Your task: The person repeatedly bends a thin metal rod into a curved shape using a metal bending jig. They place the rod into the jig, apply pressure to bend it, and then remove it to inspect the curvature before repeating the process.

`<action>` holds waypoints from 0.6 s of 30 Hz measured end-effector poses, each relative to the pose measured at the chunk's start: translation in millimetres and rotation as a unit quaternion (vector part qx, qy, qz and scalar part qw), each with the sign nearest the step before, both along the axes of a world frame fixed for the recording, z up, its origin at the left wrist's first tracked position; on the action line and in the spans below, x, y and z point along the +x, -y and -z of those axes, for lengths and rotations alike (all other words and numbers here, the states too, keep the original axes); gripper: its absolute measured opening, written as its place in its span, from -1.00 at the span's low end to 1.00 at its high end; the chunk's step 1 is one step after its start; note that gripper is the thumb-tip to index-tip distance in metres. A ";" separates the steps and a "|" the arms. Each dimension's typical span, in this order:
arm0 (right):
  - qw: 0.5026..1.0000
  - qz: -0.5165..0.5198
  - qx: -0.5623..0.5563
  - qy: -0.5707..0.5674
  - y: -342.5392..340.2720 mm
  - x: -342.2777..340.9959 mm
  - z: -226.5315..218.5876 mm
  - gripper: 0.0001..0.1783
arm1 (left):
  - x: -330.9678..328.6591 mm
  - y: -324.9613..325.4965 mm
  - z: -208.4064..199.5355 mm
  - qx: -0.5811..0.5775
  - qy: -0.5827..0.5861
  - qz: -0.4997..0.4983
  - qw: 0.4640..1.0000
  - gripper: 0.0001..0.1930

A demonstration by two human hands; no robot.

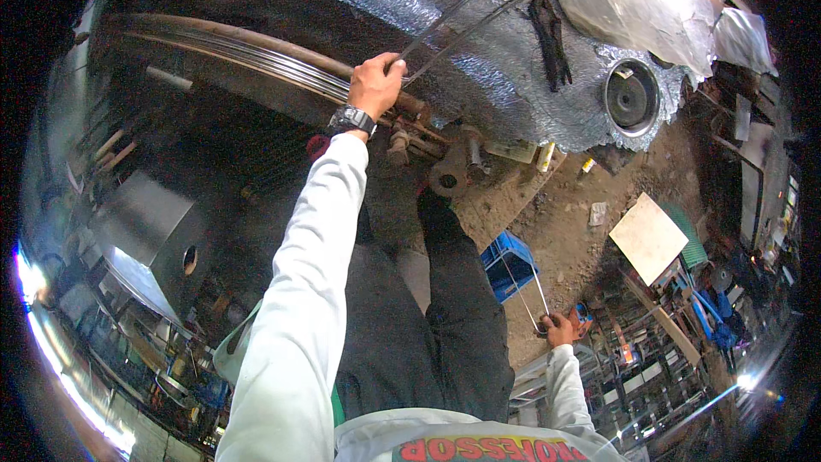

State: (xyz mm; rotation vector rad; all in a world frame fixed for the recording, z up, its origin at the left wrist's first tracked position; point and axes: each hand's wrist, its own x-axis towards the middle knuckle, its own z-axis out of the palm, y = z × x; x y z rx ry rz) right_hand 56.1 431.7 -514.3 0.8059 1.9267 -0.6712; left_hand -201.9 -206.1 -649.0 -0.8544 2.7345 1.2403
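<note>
My left hand (376, 85), with a dark watch on its wrist, reaches far forward. Its fingers are closed around a thin metal rod (462, 13) that slants up to the right over a silvery foil-like sheet (479, 90). A second thin rod runs nearly parallel, meeting the first close to that hand. At the lower right, my right hand (560, 328) is out to my side, closed on thin metal rods (541, 288) that spread upward past a blue plastic crate (510, 263). Whether these rods are one bent piece cannot be made out.
Dark pliers (549, 41), a round metal dish (631, 96) and a clear plastic bag (637, 0) lie on the sheet. A bundle of metal bars (248, 56) stretches left. Lower right are a pale square board (648, 238) and cluttered metal pieces. A sheet-metal box (145, 239) stands left.
</note>
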 end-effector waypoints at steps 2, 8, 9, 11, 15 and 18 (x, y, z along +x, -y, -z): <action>0.999 0.032 0.007 0.010 5.0 4.8 0.1 -0.80 | -0.1 2.1 -3.7 0.044 0.029 0.010 0.999 -0.63; 0.994 0.101 -0.025 0.016 26.2 10.2 10.7 -0.85 | 3.6 15.2 4.8 0.040 0.052 0.009 0.998 -0.60; 0.991 0.128 -0.023 0.016 22.7 14.9 14.1 -0.85 | 2.2 11.3 5.0 0.066 0.052 -0.004 0.996 -0.59; 0.990 0.137 -0.019 0.018 12.6 21.3 18.4 -0.86 | 0.8 4.1 4.3 0.121 0.056 -0.032 0.991 -0.57; 0.993 0.109 -0.039 0.015 13.2 24.5 23.3 -0.87 | 3.0 8.1 1.7 0.295 0.095 -0.131 0.942 -0.57; 0.993 0.107 -0.041 0.011 10.3 26.8 24.4 -0.86 | 1.4 8.3 -9.4 0.467 0.118 -0.211 0.851 -0.64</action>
